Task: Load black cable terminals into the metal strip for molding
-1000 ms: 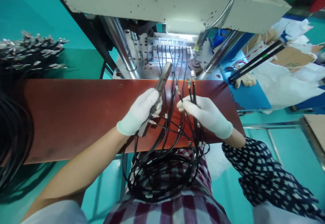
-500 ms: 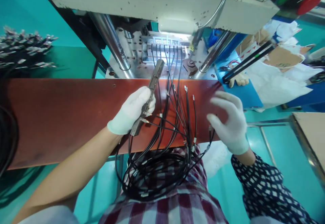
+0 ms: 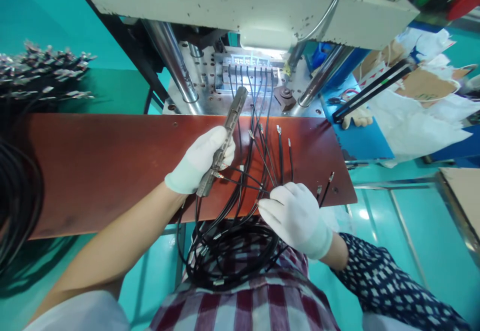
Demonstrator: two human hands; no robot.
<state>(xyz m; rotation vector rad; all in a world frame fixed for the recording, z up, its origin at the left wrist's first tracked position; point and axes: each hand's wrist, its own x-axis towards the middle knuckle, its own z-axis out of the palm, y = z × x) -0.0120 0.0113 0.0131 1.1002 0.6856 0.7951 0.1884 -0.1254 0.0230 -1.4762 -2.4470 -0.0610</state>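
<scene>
Head view, left hand (image 3: 200,160) gripping metal tool (image 3: 224,140), right hand (image 3: 294,217) closed on black cables (image 3: 258,171), no legible writing.

A reddish-brown board (image 3: 93,171) serves as the work surface; black cables (image 3: 262,156) with metal terminals lie spread across its right part, trailing off the near edge.

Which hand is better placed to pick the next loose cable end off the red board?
Right, probably. The right hand is free of tools and already rests on the black cables beside the loose ends. The left hand is closed around the metal bar tool.
</scene>
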